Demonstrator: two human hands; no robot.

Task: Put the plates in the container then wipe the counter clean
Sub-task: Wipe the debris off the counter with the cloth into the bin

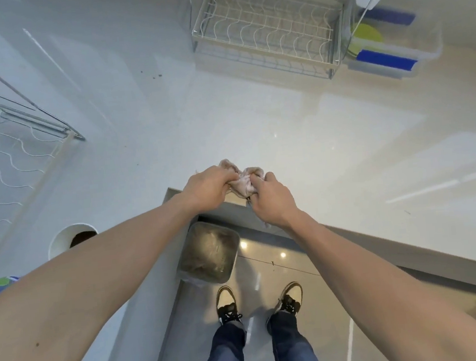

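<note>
My left hand [208, 188] and my right hand [272, 198] both grip a crumpled pale cloth [242, 181] between them, just above the inner corner of the white counter [254, 125]. At the back right stands a clear plastic container [392, 43] with blue latches and an open lid; a yellow-green plate [367, 37] lies inside it. A few dark crumbs [157, 76] sit on the counter left of the rack.
An empty wire dish rack [265, 30] stands at the back, beside the container. Another wire rack [9, 163] fills the left counter. A round hole with a white rim [71, 240] is at the left. A metal bin [209, 252] stands on the floor below the corner, near my shoes.
</note>
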